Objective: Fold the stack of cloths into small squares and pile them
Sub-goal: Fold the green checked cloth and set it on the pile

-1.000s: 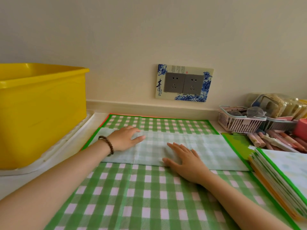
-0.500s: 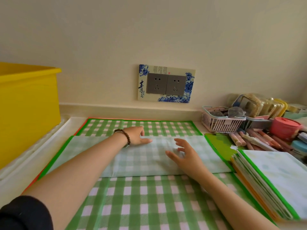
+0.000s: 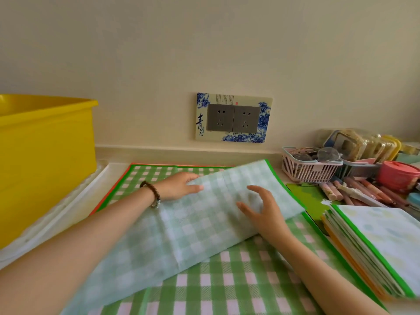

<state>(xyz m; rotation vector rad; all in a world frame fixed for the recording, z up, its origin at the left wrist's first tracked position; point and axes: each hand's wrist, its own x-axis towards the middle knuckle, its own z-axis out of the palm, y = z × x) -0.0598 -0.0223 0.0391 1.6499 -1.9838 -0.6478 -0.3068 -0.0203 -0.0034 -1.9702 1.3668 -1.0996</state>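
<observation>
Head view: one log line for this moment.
phase: folding | left hand: pinches edge of checked cloth | right hand: fingers spread on it | folded pile: at right

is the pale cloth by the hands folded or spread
folded: the pale cloth is a long strip, not yet a small square, lying across the spread checked cloth.

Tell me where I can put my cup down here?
Two bare spots: the white tray strip between the bin and the checked cloth, and that checked cloth's near part, in front of the pale cloth. The right is crowded: pile, basket, pens, red tub.
</observation>
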